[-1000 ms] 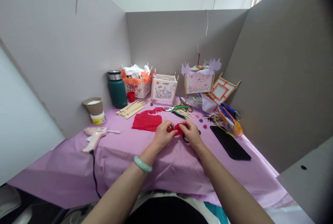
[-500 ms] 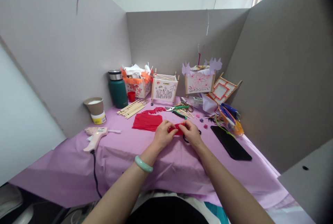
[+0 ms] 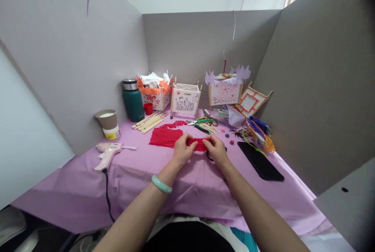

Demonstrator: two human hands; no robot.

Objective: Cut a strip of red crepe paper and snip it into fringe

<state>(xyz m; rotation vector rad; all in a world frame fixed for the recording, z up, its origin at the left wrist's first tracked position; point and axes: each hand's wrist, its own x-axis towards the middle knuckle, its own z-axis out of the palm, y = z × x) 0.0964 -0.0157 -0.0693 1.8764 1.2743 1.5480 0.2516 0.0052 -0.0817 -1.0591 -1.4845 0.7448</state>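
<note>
A small strip of red crepe-like paper (image 3: 199, 145) is stretched between my two hands, low over the table's middle. My left hand (image 3: 183, 149) pinches its left end between thumb and fingers. Its right end is gripped by my right hand (image 3: 216, 149). Just beyond my left hand lies a larger red sheet (image 3: 166, 137), flat on the cloth. A crimson fringed strip (image 3: 174, 125) rests behind that sheet. Black-handled scissors (image 3: 209, 156) are partly hidden under my right hand; their blades do not show.
Green-handled pliers (image 3: 202, 121) and thin sticks lie behind my hands. Left are a pink glue gun (image 3: 109, 154), a cup (image 3: 106, 118), a green bottle (image 3: 133, 101) and bamboo sticks (image 3: 150, 122). Decorated box frames (image 3: 185, 101) stand at the back. A black phone (image 3: 260, 161) lies right.
My hands have drawn slightly apart, the left one shifting a little left. More of the red strip between them now shows, pulled flatter.
</note>
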